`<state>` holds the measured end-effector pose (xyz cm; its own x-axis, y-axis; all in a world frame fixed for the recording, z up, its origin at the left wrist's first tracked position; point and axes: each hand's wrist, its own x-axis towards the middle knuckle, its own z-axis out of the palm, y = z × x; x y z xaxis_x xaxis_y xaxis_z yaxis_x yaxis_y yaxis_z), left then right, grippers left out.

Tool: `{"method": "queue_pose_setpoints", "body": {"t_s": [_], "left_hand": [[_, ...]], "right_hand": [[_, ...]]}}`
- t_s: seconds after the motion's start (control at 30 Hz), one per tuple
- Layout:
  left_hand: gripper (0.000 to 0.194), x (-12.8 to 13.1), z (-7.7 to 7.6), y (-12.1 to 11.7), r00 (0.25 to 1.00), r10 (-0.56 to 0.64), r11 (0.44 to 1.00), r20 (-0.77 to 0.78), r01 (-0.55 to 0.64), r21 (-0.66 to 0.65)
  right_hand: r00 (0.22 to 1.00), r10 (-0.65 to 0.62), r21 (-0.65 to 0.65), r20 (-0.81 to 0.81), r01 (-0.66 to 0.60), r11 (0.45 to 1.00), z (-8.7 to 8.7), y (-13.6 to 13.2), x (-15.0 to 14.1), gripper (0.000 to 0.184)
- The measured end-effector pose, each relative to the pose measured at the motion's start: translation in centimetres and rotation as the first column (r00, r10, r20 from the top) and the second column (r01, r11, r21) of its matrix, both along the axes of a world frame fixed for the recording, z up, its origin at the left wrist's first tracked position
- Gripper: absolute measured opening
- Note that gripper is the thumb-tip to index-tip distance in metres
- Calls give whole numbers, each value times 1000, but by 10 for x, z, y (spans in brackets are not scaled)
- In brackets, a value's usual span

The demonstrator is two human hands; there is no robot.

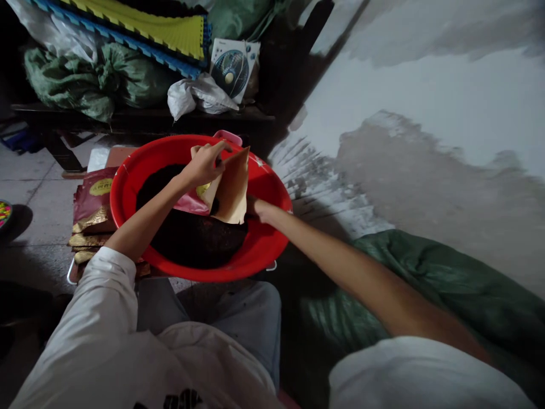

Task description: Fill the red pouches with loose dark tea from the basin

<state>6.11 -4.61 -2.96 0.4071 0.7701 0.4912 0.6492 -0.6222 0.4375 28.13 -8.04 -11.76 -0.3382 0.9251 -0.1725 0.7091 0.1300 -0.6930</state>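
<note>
A big red basin (269, 241) in front of me holds a heap of dark, loose material (204, 241). Over the heap lies a dark red packaging bag (233, 190), tilted, its mouth spread and its tan inside facing me. My left hand (206, 165) is closed on the upper edge of this bag, thumb and fingers pinching it. My right hand (254, 208) is inside the basin at the bag's right side. The tan flap hides its fingers, so I cannot see whether it grips anything.
Left of the basin is a stack of dark red bags (91, 207). Behind, a dark bench (140, 118) bears green sacks (128, 74), foam mats (170, 28) and a box fan (234, 68). A green sack (426, 278) lies at right by the wall (447, 102).
</note>
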Motion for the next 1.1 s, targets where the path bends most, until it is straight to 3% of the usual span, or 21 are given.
{"method": "queue_pose_setpoints", "body": {"t_s": [0.07, 0.13, 0.2, 0.27, 0.37, 0.47, 0.63, 0.77, 0.9, 0.97, 1.1], "left_hand": [[49, 1, -2, 1, 1000, 8, 1000, 3, -8, 1], [47, 1, -4, 3, 1000, 25, 1000, 11, -25, 0], [46, 2, -5, 4, 999, 44, 999, 13, -43, -9], [47, 2, -6, 4, 998, 55, 998, 16, -54, -19], [47, 3, -7, 2, 998, 55, 998, 36, -53, -42], [43, 3, -7, 1, 995, 45, 998, 91, -41, -48], [43, -3, -5, 4, 990, 49, 999, 135, -48, -7], [52, -8, -3, 7, 990, 78, 997, 114, -74, -32], [43, -8, -2, 7, 986, 93, 995, 136, -88, -41], [41, -6, -2, 7, 983, 98, 995, 152, -93, -42], [43, -5, -2, 5, 985, 90, 995, 148, -83, -54]], "right_hand": [[970, -182, 0, -164, 185, 983, 15, 19, 15, 29], [806, -386, -35, -449, 416, 909, 32, 40, 26, 28], [637, -395, -20, -663, 512, 859, 50, 60, 31, 37], [588, -281, 88, -758, 520, 850, 64, 74, 28, 45], [650, -119, 286, -751, 483, 828, 78, 83, 10, 61], [686, -68, 376, -724, 476, 795, 78, 80, -15, 70], [692, -105, 433, -714, 555, 710, 66, 75, -40, 64], [747, -76, 521, -660, 528, 670, 60, 73, -38, 55], [774, 12, 606, -633, 485, 630, 58, 71, -33, 49], [780, 49, 613, -623, 449, 650, 57, 69, -32, 47], [756, 47, 526, -653, 408, 747, 59, 57, -30, 49]]}}
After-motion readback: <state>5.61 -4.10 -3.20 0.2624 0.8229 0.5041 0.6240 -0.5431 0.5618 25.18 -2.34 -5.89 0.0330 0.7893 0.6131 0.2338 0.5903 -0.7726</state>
